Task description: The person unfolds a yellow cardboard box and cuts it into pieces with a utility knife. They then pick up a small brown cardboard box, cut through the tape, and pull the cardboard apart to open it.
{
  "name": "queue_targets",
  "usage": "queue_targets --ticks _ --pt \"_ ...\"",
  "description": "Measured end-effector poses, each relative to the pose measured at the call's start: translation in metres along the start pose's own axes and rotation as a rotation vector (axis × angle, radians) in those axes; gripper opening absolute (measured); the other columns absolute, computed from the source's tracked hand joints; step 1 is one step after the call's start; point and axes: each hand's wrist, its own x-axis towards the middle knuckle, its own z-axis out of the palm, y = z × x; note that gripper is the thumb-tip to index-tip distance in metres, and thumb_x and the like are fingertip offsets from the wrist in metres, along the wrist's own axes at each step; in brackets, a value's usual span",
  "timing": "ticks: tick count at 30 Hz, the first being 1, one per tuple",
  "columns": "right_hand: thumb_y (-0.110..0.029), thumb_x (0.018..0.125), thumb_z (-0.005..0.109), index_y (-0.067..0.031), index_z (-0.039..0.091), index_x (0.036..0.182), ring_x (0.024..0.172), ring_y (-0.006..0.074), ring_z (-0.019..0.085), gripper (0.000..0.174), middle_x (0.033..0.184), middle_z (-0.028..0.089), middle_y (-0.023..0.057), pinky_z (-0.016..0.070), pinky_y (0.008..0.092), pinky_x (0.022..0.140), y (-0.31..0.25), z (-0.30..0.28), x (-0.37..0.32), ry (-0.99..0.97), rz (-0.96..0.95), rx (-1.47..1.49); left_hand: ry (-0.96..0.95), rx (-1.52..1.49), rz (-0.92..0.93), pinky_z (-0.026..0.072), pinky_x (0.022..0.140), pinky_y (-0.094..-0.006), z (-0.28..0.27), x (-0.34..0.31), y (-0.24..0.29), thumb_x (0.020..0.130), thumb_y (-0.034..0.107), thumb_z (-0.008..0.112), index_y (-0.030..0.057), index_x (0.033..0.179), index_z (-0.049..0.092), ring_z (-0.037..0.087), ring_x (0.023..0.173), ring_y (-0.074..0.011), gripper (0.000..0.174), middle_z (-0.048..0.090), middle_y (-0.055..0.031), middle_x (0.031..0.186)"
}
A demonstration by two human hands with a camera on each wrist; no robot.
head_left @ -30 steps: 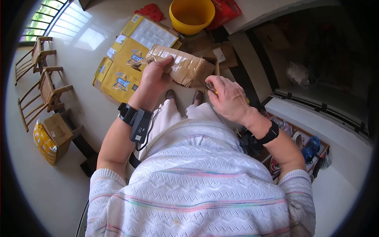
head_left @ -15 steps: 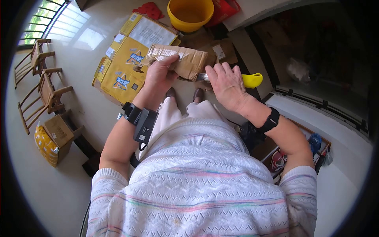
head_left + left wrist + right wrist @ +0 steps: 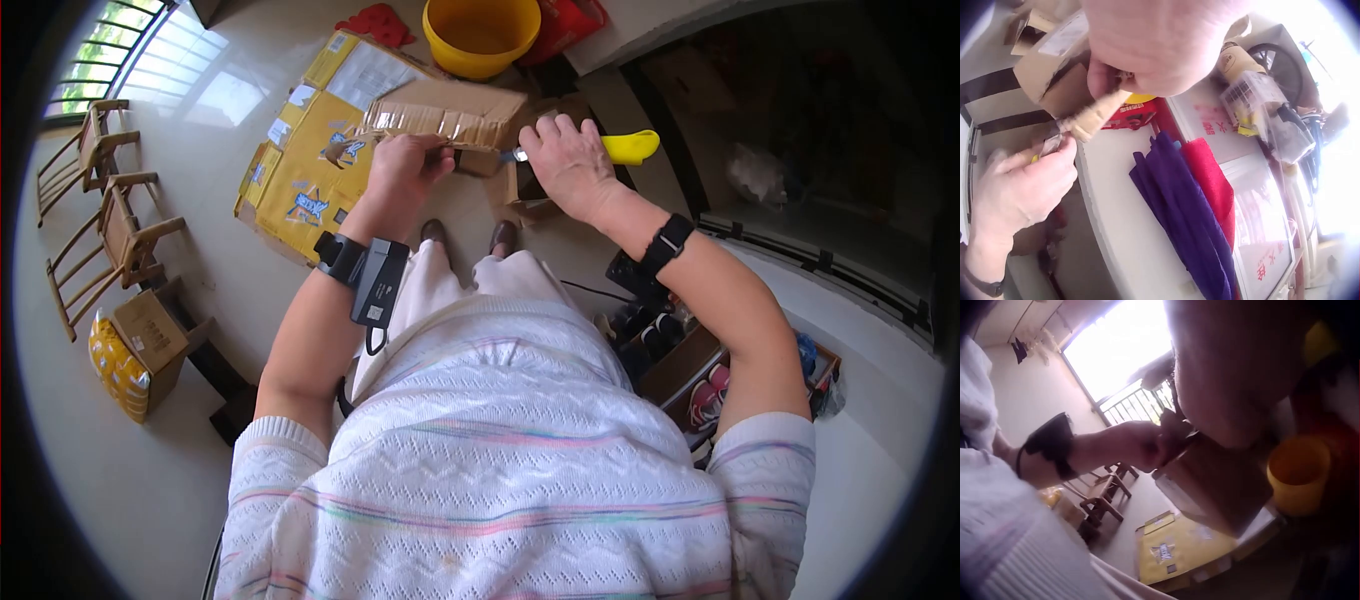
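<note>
The left hand (image 3: pixel 402 175) is pinching the near edge of a brown corrugated cardboard box (image 3: pixel 445 108) with glossy clear tape on it, and the box is hanging above the floor in front of the person. The right hand (image 3: pixel 572 165) is gripping a tool with a bright yellow, rounded handle (image 3: pixel 630 147), its short metal blade (image 3: pixel 518 154) pointing at the box's right end; whether it is touching the cardboard is hard to tell. The hands are working apart, on either side of that near edge. A flattened yellow printed carton (image 3: pixel 290 190) is lying below and left of the box, and a round yellow plastic bucket (image 3: pixel 482 60) is standing beyond it. Because only the left hand is steadying the box in mid-air, it could be twisting under pressure, and a blade suddenly slipping through the tape could be running towards the left fingers or the person's body.
</note>
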Motion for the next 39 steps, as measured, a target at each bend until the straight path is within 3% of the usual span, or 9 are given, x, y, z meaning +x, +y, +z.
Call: queue_targets --ticks 7,10,12,13,14,16,18,31,39 --pt "-0.011 0.075 0.052 -0.0122 0.052 0.089 0.084 0.0218 0.052 0.014 0.086 0.051 0.0067 0.0387 0.0357 0.068 0.001 -0.001 -0.002 0.062 0.019 0.067 -0.025 -0.181 -0.069 0.0519 0.053 -0.0327 -0.011 0.01 0.003 0.08 -0.002 0.056 -0.0054 0.085 0.055 0.058 0.063 -0.0224 0.007 0.058 -0.0137 0.076" --pt "-0.013 0.079 0.054 -0.0098 0.053 0.091 0.082 0.0232 0.056 0.012 0.084 0.055 0.0098 0.0417 0.0368 0.068 -0.004 0.002 -0.004 0.019 0.076 0.342 -0.016 -0.265 -0.073 0.0544 0.067 -0.0391 -0.01 0.009 0.004 0.08 -0.001 0.055 -0.0034 0.091 0.054 0.06 0.08 -0.0266 0.012 0.059 -0.0153 0.09" --pt "-0.019 0.084 0.056 -0.0062 0.052 0.094 0.08 0.0259 0.059 0.017 0.081 0.058 0.013 0.0447 0.038 0.069 -0.003 0.001 -0.008 -0.134 0.288 0.942 -0.01 -0.28 -0.069 0.0532 0.077 -0.0426 -0.013 0.004 0.005 0.081 -0.001 0.054 -0.0035 0.097 0.053 0.061 0.088 -0.0285 0.017 0.059 -0.0159 0.097" --pt "-0.025 0.087 0.055 -0.003 0.05 0.094 0.063 0.0223 0.06 0.024 0.072 0.059 0.0113 0.0479 0.0336 0.058 -0.003 0.007 -0.012 0.004 0.259 0.933 -0.008 -0.283 -0.068 0.0532 0.077 -0.0426 -0.015 0.002 0.005 0.081 -0.001 0.054 -0.0035 0.097 0.053 0.061 0.088 -0.0285 0.017 0.059 -0.0159 0.097" --pt "-0.025 0.087 0.055 -0.003 0.05 0.094 0.063 0.0223 0.06 0.024 0.072 0.059 0.0113 0.0479 0.0336 0.058 -0.003 -0.001 -0.012 0.004 0.256 0.933 -0.053 -0.311 -0.037 0.0517 0.081 -0.0429 -0.012 -0.005 0.007 0.081 -0.001 0.053 -0.0035 0.1 0.052 0.06 0.091 -0.0284 0.019 0.059 -0.0161 0.099" --pt "-0.027 0.089 0.054 -0.0028 0.049 0.09 0.049 0.0127 0.055 0.025 0.068 0.055 0.0064 0.0451 0.0266 0.045 -0.001 -0.025 -0.008 -0.369 0.517 1.255 -0.098 -0.338 -0.007 0.0503 0.085 -0.0432 -0.008 -0.012 0.009 0.082 -0.001 0.053 -0.0035 0.103 0.051 0.06 0.094 -0.0282 0.021 0.059 -0.0163 0.101" --pt "-0.028 0.089 0.053 -0.0028 0.048 0.089 0.045 0.0091 0.052 0.026 0.066 0.053 0.0044 0.0425 0.024 0.041 -0.003 -0.027 -0.005 -0.38 0.525 1.323 -0.095 -0.297 -0.031 0.0475 0.091 -0.0423 -0.006 -0.014 0.01 0.083 0.0 0.052 -0.0035 0.107 0.049 0.059 0.098 -0.0288 0.024 0.058 -0.0169 0.106" --pt "-0.028 0.091 0.05 -0.0079 0.044 0.08 0.043 0.0065 0.048 0.024 0.061 0.049 0.0002 0.0425 0.0233 0.037 -0.002 -0.044 -0.007 -0.619 0.598 1.812 -0.214 -0.28 0.0 0.0498 0.087 -0.0409 -0.011 -0.018 -0.001 0.084 0.001 0.052 -0.0044 0.113 0.047 0.059 0.099 -0.0287 0.03 0.057 -0.0172 0.109" --pt "-0.028 0.092 0.05 -0.0077 0.045 0.081 0.044 0.005 0.05 0.024 0.062 0.05 -0.0004 0.0454 0.0214 0.041 -0.004 -0.034 -0.013 -0.685 0.555 1.751 -0.145 -0.221 -0.02 0.0515 0.084 -0.0419 -0.011 -0.021 -0.005 0.083 0.0 0.053 -0.0047 0.109 0.049 0.062 0.092 -0.0276 0.027 0.06 -0.0168 0.102"
